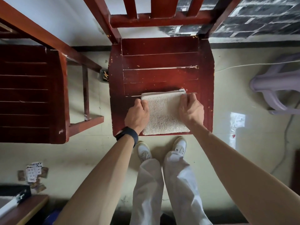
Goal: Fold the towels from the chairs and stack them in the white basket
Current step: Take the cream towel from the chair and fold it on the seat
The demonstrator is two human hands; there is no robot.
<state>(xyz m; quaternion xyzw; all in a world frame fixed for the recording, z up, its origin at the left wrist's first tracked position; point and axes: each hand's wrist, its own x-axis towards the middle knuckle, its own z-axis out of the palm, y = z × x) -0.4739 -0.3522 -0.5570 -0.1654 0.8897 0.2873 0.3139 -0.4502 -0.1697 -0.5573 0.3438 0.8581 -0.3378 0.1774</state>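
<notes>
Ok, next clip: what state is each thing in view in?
Towel: folded into a rectangle, lying flat.
Left hand: grips the towel's left edge.
Right hand: grips the towel's right edge.
Red chair: upright, towel at its seat's front edge.
Second chair: upright, to the left.
Playing cards: scattered on the floor.
White basket: not in view.

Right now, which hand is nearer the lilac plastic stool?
Right. The right hand grips the right edge of the folded towel, toward the lilac plastic stool; the left hand holds the left edge, farther off.
</notes>
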